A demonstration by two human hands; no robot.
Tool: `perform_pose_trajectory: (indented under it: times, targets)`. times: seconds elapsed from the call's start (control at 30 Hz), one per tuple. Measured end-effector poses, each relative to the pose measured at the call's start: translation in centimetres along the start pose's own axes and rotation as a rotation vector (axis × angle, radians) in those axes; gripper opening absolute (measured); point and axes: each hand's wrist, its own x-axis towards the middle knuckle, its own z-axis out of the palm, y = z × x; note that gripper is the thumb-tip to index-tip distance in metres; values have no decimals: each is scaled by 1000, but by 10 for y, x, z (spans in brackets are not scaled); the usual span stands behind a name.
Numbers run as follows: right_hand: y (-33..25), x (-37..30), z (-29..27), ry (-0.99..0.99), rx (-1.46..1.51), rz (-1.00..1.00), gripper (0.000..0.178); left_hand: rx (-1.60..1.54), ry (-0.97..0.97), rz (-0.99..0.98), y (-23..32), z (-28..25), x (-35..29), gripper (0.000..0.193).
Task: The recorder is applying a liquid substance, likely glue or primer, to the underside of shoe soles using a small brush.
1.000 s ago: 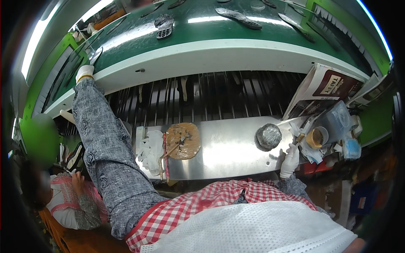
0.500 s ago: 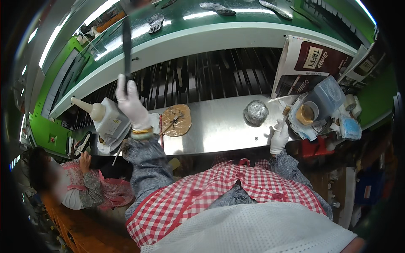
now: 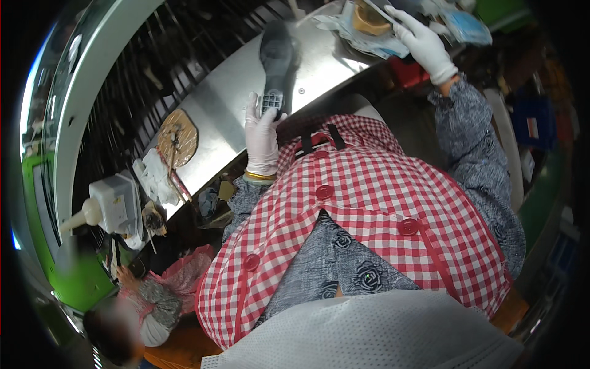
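My left hand (image 3: 262, 142), in a white glove, grips a dark shoe sole (image 3: 276, 55) by its end with a grid of square recesses. The sole reaches away from me over the metal ledge (image 3: 212, 117). At the upper right my gloved right hand (image 3: 425, 50) is closed on a thin, pale-handled brush (image 3: 380, 11). Its handle slants over a cup (image 3: 369, 21) with tan contents; the brush's tip cannot be made out. The cup stands among crumpled wrappings, partly cut off by the picture's edge.
Left of the sole lies a round brown-wrapped pad (image 3: 178, 138) with a dark-stained stick. A white spouted bottle (image 3: 114, 206) stands further left beside crumpled tissue (image 3: 155, 175). Dark rollers (image 3: 153, 74) run behind the ledge. Another person (image 3: 147, 301) sits at lower left.
My view has swung to the right. My left hand has brought the sole from the conveyor side down to the ledge. My right hand has moved the brush over to the cup.
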Motion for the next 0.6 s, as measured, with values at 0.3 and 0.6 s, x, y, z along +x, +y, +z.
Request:
perform_pose_trajectory:
  times: [0.3,0.6]
  targets:
    - [81,50,-3,5,-778,-443,31,-863,-394,-418,-13,-6,29,52]
    - [74,53,-5,-38,84,-506,24,-723,-324,-413,-16,-8,27,43]
